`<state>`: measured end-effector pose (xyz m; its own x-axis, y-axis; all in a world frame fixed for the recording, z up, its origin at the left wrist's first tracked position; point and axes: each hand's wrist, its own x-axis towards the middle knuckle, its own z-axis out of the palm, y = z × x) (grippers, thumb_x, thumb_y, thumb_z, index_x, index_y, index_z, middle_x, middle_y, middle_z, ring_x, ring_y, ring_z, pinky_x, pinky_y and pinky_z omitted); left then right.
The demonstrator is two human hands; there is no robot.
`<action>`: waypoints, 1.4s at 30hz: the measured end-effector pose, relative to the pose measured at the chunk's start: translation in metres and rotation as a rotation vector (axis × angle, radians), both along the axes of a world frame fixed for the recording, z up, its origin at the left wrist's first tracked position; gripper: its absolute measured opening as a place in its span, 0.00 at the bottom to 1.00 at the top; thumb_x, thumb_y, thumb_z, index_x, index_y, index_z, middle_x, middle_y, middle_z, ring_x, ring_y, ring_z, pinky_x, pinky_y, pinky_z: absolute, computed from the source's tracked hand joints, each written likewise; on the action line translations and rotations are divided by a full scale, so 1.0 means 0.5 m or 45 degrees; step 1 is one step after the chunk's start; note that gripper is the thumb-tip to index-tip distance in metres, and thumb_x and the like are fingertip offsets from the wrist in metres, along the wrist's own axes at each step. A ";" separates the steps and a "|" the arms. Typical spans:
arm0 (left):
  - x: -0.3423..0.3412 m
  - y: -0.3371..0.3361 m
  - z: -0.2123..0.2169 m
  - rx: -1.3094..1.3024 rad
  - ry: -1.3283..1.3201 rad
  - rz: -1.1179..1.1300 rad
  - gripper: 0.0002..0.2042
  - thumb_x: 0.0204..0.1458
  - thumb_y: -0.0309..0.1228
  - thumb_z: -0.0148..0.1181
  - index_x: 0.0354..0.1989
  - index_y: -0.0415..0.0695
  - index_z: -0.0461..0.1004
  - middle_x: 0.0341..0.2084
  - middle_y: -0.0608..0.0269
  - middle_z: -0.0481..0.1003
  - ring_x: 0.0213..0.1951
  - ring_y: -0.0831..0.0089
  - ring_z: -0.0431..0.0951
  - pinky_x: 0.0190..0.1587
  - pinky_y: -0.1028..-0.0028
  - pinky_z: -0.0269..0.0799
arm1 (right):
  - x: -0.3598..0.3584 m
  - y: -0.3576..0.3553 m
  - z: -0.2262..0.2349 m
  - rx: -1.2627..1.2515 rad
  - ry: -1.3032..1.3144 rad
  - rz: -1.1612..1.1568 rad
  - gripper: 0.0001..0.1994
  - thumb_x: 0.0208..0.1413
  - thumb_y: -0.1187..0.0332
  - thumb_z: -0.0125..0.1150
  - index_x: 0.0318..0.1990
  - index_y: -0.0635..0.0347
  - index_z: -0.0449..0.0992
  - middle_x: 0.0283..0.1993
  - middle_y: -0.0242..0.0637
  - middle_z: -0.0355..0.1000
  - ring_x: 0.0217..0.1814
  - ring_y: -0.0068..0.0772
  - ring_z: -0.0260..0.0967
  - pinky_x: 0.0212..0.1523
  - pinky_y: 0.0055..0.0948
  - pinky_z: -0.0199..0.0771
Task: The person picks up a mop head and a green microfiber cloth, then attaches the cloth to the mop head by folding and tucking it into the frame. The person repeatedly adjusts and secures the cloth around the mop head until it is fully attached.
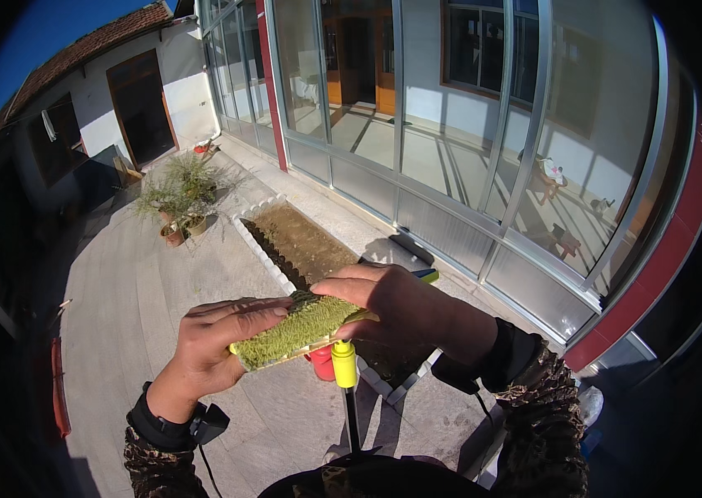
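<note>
While both forearms come up from the lower edge of the view, the two hands meet on a mop head (303,329), a flat bar covered in shaggy green pile that sits atop a dark pole with a yellow joint (344,363). The left hand (214,344) is curled around the left end of the mop head, fingers lying along its top and thumb below. The right hand (401,311) covers the right end, its fingers pressed down over the pile and closed on it. The mop head is held in the air at chest height, tilted slightly up to the right, above the paved courtyard floor (143,299). Beyond it lies a long planter bed (297,241) edged in white blocks, potted plants (185,199) near the far corner, and a glass wall (450,133) on the right.
</note>
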<state>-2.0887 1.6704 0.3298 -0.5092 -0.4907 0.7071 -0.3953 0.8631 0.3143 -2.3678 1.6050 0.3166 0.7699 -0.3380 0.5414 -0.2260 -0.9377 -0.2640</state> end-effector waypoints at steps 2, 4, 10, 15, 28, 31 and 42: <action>-0.002 0.001 0.004 0.005 0.013 -0.008 0.18 0.43 0.24 0.72 0.45 0.40 0.80 0.40 0.48 0.82 0.43 0.55 0.84 0.45 0.67 0.80 | -0.049 -0.070 -0.033 -0.221 -0.036 0.025 0.23 0.63 0.57 0.57 0.57 0.67 0.71 0.46 0.48 0.73 0.42 0.49 0.74 0.43 0.35 0.75; -0.001 0.005 0.004 0.013 0.057 -0.001 0.16 0.42 0.24 0.72 0.43 0.40 0.80 0.39 0.46 0.82 0.43 0.55 0.84 0.45 0.66 0.80 | -0.111 -0.126 -0.080 -0.083 -0.076 -0.097 0.21 0.65 0.58 0.56 0.55 0.67 0.73 0.45 0.44 0.76 0.46 0.42 0.76 0.46 0.32 0.74; 0.003 0.018 0.000 0.097 0.159 -0.004 0.15 0.41 0.22 0.73 0.40 0.39 0.81 0.39 0.48 0.82 0.42 0.55 0.84 0.45 0.66 0.80 | -0.233 -0.215 -0.214 1.301 -0.727 0.056 0.15 0.66 0.67 0.55 0.56 0.66 0.74 0.47 0.34 0.78 0.50 0.24 0.75 0.50 0.29 0.75; 0.006 0.018 0.015 0.144 0.186 -0.065 0.17 0.39 0.20 0.73 0.41 0.40 0.81 0.38 0.43 0.81 0.43 0.53 0.84 0.45 0.63 0.80 | -0.242 -0.259 -0.276 1.520 -0.603 0.312 0.28 0.62 0.71 0.59 0.68 0.65 0.61 0.63 0.47 0.69 0.62 0.39 0.70 0.65 0.38 0.66; 0.000 0.018 0.037 0.200 0.269 -0.119 0.16 0.41 0.25 0.74 0.42 0.40 0.81 0.37 0.41 0.81 0.42 0.49 0.83 0.45 0.58 0.81 | -0.091 -0.207 -0.485 1.840 -1.118 0.738 0.27 0.64 0.67 0.56 0.69 0.60 0.60 0.67 0.41 0.64 0.66 0.34 0.63 0.67 0.32 0.62; 0.000 0.017 0.035 0.232 0.318 -0.134 0.15 0.42 0.23 0.73 0.41 0.39 0.81 0.37 0.41 0.81 0.42 0.48 0.83 0.44 0.57 0.81 | -0.084 -0.219 -0.501 1.870 -1.140 0.753 0.26 0.64 0.67 0.56 0.69 0.60 0.61 0.65 0.40 0.66 0.64 0.33 0.65 0.65 0.32 0.64; 0.004 0.021 0.031 0.305 0.318 -0.122 0.16 0.43 0.20 0.71 0.42 0.36 0.79 0.38 0.38 0.80 0.44 0.47 0.82 0.46 0.59 0.80 | -0.208 -0.317 -0.336 1.400 -1.095 0.218 0.23 0.66 0.68 0.53 0.67 0.60 0.65 0.57 0.36 0.74 0.55 0.30 0.73 0.58 0.32 0.71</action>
